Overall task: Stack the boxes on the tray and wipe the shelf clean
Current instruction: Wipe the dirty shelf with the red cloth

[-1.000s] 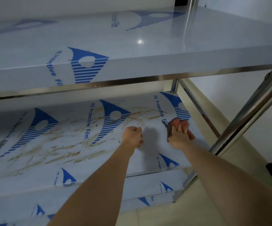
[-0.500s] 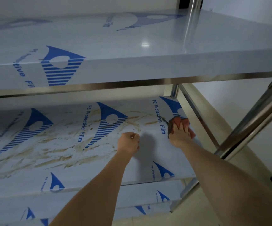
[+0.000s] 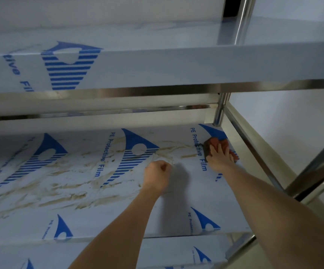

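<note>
The middle shelf point(image 3: 176, 216) is covered in white film with blue print and smeared with brown streaks point(image 3: 64, 197) across its left and centre. My right hand point(image 3: 218, 157) presses a reddish-brown cloth point(image 3: 216, 143) flat on the shelf near its far right corner. My left hand point(image 3: 157, 176) rests on the shelf as a closed fist, left of the right hand, at the edge of the streaks. No boxes or tray are in view.
The upper shelf point(image 3: 176, 65) overhangs just above the work area. Steel posts stand at the back right point(image 3: 220, 111) and front right point(image 3: 316, 171). A lower shelf point(image 3: 167, 253) shows beneath. Pale floor lies to the right.
My right hand has pushed the cloth farther back and to the right on the shelf. My left fist has stayed in about the same spot. The view has tilted slightly.
</note>
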